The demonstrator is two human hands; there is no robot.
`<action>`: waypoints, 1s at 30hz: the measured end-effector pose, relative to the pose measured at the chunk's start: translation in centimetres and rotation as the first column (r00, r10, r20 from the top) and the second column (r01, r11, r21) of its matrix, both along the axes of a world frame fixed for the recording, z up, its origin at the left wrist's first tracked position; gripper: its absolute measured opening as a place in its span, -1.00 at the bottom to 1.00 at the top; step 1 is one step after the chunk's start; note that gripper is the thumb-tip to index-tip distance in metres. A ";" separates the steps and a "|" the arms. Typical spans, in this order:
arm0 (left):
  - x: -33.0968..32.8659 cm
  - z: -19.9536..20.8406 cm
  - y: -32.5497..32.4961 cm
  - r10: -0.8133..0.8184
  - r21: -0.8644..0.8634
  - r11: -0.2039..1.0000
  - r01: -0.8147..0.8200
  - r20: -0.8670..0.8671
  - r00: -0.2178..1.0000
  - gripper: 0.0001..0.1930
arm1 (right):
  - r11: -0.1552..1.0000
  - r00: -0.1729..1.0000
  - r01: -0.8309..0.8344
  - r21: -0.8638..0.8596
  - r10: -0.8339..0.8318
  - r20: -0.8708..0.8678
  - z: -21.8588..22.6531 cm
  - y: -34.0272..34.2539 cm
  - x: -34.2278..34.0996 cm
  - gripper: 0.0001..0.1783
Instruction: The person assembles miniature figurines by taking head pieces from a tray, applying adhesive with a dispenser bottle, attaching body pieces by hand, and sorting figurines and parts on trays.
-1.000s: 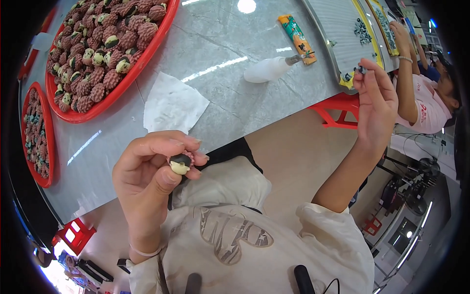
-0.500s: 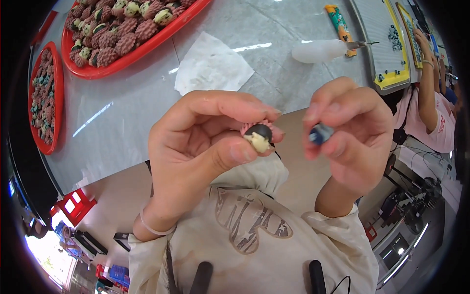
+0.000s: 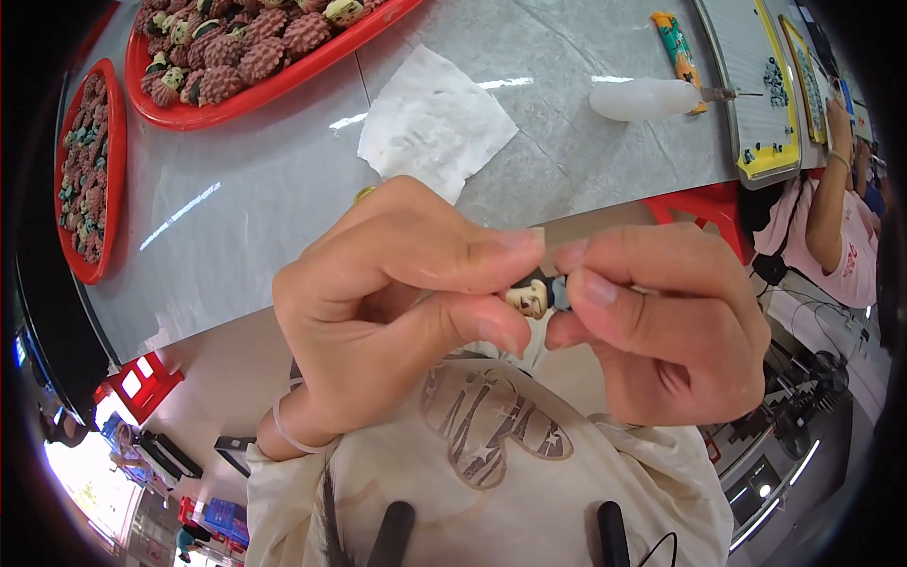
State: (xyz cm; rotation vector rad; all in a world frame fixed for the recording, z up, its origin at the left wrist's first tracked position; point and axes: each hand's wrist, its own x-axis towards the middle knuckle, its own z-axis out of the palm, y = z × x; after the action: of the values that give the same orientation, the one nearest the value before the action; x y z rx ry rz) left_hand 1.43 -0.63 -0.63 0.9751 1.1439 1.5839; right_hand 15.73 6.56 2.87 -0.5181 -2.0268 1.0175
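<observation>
Between the thumb and fingers of my left hand [image 3: 397,283] is a small figurine head [image 3: 529,297] with a cream face and dark hair, now turned sideways. My right hand [image 3: 671,321] pinches a small blue-grey part [image 3: 559,292] that meets the head on its right side. Whether the two are joined or only touching I cannot tell. Fingertips of both hands cover much of the two pieces. Both hands are held in front of my body, near the table edge.
A large red tray [image 3: 203,118] of pink spiky pieces and heads stands far left, with a smaller red tray [image 3: 118,170] beside it. A white cloth [image 3: 439,118], a translucent needle-tipped bottle [image 3: 642,99] and a green-orange tube [image 3: 675,47] lie on the grey table. Another person's arm [image 3: 831,170] works at right.
My hands have come together, and the blue-grey part has moved left against the head. The left hand has turned the head sideways; its pink spiky side is now hidden.
</observation>
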 end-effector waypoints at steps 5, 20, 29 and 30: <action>-0.5 0.4 0.2 0.002 -0.032 0.999 -0.003 -0.032 0.999 -0.63 | 0.992 0.998 0.052 0.117 -0.046 -0.051 -1.2 0.2 -0.8 -0.65; -17.8 5.2 -2.0 0.231 0.274 0.704 -0.655 -0.961 -0.153 -0.76 | 0.932 0.941 0.336 0.135 -0.328 -0.079 -1.4 1.9 1.1 -0.62; -13.2 3.4 7.2 0.142 0.142 0.989 -0.049 -0.990 -0.001 -0.81 | 0.915 0.915 0.400 0.041 -0.397 -0.073 -1.5 3.0 2.2 -0.78; -13.2 3.4 7.3 0.132 0.136 0.990 -0.037 -0.988 -0.078 -0.86 | 0.903 0.900 0.430 0.009 -0.428 -0.087 -1.7 3.0 2.7 -0.81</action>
State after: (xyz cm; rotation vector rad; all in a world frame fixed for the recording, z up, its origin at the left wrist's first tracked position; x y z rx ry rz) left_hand -11.76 6.68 2.79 2.4048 2.1749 0.6312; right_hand 18.42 9.60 1.20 -0.8500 -1.7419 0.7247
